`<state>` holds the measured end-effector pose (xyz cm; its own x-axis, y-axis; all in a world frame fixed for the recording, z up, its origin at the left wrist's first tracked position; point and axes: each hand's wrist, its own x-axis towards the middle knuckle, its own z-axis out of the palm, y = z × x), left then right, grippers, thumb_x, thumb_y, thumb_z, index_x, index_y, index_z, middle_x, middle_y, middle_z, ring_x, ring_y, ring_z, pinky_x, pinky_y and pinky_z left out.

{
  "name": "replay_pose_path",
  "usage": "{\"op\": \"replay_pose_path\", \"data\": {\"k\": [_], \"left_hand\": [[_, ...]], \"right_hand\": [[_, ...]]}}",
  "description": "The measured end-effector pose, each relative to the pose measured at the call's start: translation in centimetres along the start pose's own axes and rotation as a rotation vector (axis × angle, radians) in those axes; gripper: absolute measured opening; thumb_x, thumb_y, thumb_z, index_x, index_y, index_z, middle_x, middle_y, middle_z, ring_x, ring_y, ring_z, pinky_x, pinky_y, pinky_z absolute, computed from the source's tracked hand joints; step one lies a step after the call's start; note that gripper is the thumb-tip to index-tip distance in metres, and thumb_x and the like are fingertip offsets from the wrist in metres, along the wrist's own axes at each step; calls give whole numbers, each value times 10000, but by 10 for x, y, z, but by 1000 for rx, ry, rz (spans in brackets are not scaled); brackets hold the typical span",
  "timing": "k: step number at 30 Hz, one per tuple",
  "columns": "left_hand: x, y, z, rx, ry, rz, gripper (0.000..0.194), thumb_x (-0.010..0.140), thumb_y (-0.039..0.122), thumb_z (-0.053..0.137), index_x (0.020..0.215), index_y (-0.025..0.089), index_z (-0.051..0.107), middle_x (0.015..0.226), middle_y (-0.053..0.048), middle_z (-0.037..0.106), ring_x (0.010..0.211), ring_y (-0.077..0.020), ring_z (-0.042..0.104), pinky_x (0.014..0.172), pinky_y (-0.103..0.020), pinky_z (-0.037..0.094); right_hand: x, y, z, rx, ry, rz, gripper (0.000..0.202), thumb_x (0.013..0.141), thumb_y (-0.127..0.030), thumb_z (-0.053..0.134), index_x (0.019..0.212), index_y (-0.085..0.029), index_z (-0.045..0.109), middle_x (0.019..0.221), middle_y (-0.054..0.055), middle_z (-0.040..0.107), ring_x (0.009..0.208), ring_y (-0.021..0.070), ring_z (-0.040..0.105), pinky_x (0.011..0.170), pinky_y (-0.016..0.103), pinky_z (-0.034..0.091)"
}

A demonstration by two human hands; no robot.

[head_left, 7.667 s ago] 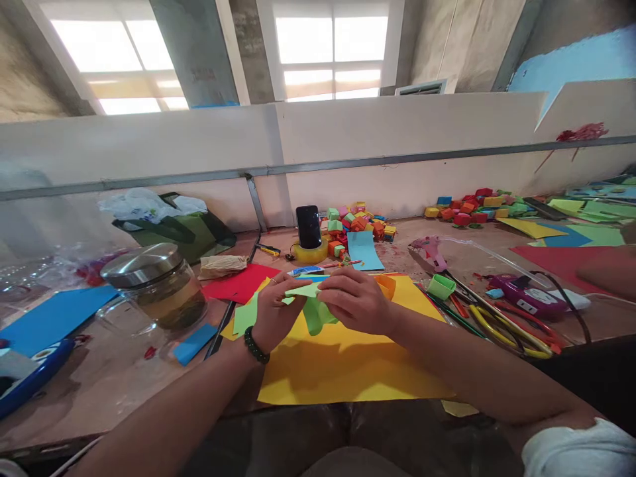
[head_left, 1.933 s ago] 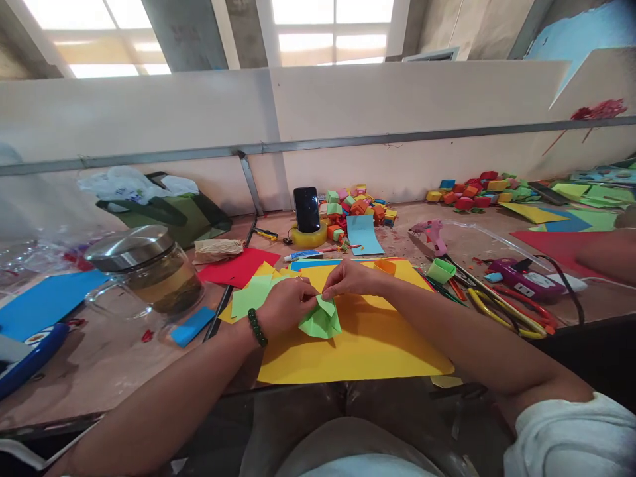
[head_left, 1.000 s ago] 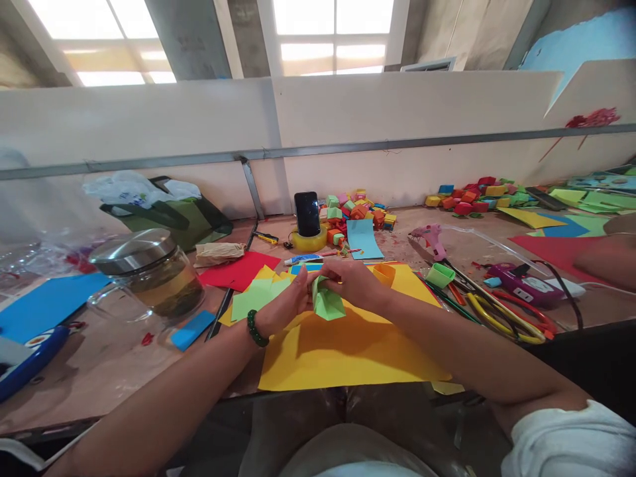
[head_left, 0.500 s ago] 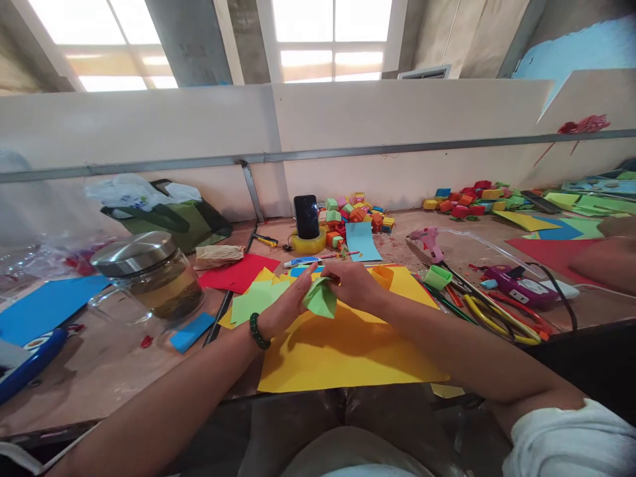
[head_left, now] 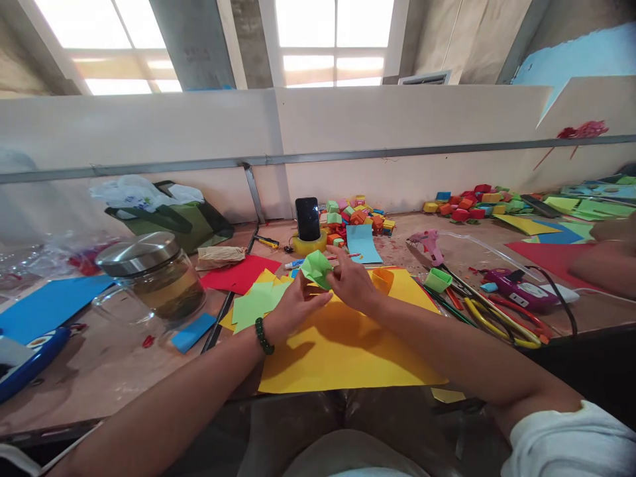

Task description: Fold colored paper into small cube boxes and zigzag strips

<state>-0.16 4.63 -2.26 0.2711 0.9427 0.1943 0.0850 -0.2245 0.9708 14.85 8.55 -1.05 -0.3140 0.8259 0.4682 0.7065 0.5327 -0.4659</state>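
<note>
A folded piece of light green paper is held up between my two hands, creased into a small faceted form. My left hand, with a dark green bead bracelet at the wrist, is closed on its lower left side. From the right, my right hand pinches its edge with the fingertips. Both hands are over a large yellow sheet. Flat light green sheets lie by my left hand, and an orange folded paper piece stands just beyond my right wrist.
A glass jug with a steel lid stands at left. Behind my hands are a phone on a yellow tape roll and a heap of small paper boxes. A pink glue gun and pliers lie right. A co-worker's hand is at far right.
The green paper has been raised and turned, with more of its folded faces showing. My left hand has rolled from edge-on to cupping it from below.
</note>
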Motion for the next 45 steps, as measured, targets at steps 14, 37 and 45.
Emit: {"op": "replay_pose_path", "data": {"k": [14, 37, 45], "left_hand": [[11, -4, -14, 216, 244, -11, 104, 604, 166, 489, 703, 175, 522, 612, 42, 553, 556, -111, 558, 514, -210, 464], [4, -11, -15, 798, 165, 121, 605, 659, 75, 564, 1254, 174, 513, 741, 29, 603, 580, -103, 525, 549, -215, 411], [2, -4, -14, 956, 183, 85, 619, 663, 66, 535, 1272, 172, 510, 860, -17, 637, 652, -145, 570, 636, -273, 443]], "right_hand": [[-12, -9, 10, 82, -174, -50, 596, 815, -177, 546, 1375, -142, 344, 659, -18, 678, 612, 170, 613, 577, 253, 381], [-8, -2, 13, -37, 154, -372, 619, 687, -161, 546, 1293, -129, 424, 968, 100, 655, 990, 262, 580, 874, 393, 468], [-6, 3, 10, 161, 40, -228, 571, 642, -118, 485, 1209, -150, 436, 837, 31, 614, 772, 201, 582, 749, 348, 467]]}}
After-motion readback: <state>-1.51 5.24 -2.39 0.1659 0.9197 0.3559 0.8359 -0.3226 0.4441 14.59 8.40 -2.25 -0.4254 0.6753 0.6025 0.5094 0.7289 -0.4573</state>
